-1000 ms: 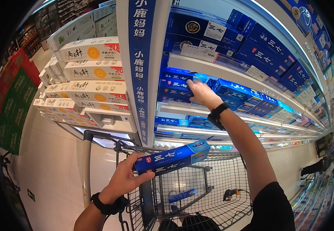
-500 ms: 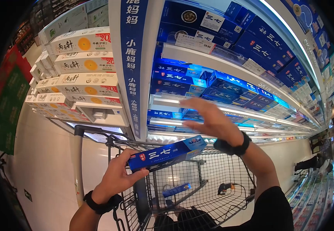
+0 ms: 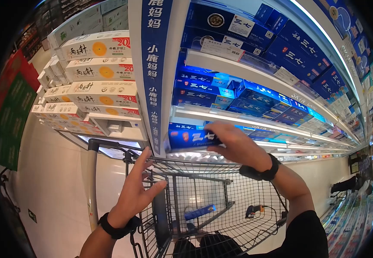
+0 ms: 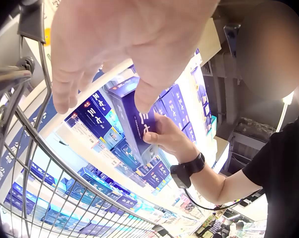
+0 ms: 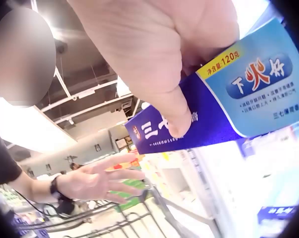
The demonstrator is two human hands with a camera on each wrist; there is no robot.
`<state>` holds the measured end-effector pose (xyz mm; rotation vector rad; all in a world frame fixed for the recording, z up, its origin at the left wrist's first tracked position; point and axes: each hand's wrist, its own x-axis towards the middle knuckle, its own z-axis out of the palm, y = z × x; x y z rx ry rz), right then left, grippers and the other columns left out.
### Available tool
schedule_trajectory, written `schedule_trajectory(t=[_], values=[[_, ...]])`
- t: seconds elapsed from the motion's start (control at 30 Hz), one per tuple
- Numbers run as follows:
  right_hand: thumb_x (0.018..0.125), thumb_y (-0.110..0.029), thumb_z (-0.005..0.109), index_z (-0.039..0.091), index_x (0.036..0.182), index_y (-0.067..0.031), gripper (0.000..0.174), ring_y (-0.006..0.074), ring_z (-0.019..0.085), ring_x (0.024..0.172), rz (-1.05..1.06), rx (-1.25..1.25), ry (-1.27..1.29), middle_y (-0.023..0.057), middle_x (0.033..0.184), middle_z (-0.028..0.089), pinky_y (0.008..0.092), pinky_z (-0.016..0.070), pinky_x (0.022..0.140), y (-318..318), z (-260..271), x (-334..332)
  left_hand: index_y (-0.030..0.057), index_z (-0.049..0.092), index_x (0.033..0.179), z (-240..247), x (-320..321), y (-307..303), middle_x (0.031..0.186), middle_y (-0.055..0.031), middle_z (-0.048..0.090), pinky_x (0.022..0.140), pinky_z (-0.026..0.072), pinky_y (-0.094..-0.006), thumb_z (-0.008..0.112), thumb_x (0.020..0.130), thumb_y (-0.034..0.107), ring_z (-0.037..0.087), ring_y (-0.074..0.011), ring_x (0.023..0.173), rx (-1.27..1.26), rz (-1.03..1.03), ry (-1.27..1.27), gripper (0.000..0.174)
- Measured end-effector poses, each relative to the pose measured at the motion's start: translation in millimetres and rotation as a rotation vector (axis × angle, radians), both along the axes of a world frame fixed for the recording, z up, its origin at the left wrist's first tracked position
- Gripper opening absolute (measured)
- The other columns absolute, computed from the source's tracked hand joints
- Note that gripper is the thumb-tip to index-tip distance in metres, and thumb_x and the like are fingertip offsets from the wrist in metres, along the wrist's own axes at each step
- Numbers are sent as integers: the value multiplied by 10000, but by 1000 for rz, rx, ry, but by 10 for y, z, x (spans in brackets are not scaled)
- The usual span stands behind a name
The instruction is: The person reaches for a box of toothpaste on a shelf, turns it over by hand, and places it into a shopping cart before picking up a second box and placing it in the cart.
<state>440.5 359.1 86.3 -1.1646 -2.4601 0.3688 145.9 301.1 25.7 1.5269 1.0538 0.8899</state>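
A blue toothpaste box (image 3: 190, 138) is gripped by my right hand (image 3: 240, 146), thumb and fingers on its right end, above the cart's far edge. The right wrist view shows the box (image 5: 209, 106) close up, the thumb of my right hand (image 5: 154, 54) flat on its printed face. To the left, my left hand (image 3: 135, 189) stands with spread fingers and nothing in it, apart from the box. In the left wrist view my left hand (image 4: 124, 44) is in front of the box (image 4: 132, 119).
The wire cart (image 3: 221, 185) holds a blue box (image 3: 200, 212) and a black and orange device (image 3: 254, 211). Lit shelves (image 3: 238, 64) of blue boxes stand beyond it; white boxes (image 3: 98, 69) are stacked on the left behind a pillar (image 3: 155, 64).
The toothpaste box has gone from my left hand to my right and sits higher, near the shelf. My left fingers have opened; my right hand came back from the shelf.
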Motion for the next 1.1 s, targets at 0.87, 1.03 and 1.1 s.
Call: schedule_trajectory(t=[0.87, 1.03, 1.1], values=[[775, -78, 699, 567, 1112, 66, 390, 396, 575, 1001, -315, 184, -131, 242, 1055, 608, 420, 460, 894, 1123, 85, 128, -7, 489, 1307, 33, -17, -1, 1134, -134, 635, 901, 495, -312, 671, 880, 118, 615, -164, 981, -112, -197, 40, 481], [791, -122, 698, 581, 1115, 68, 393, 400, 572, 1028, -335, 283, -175, 253, 1087, 613, 418, 457, 903, 1230, -52, 208, -16, 527, 1258, -19, -18, 2, 1082, -153, 651, 826, 511, -315, 689, 859, 165, 641, -202, 955, -80, -176, 18, 467], [793, -160, 701, 584, 1109, 73, 410, 404, 573, 1016, -342, 274, -179, 256, 1082, 613, 420, 457, 891, 1255, -49, 214, -18, 534, 1247, -24, -21, 5, 1081, -153, 650, 828, 510, -315, 688, 859, 164, 640, -199, 956, -81, -176, 20, 455]])
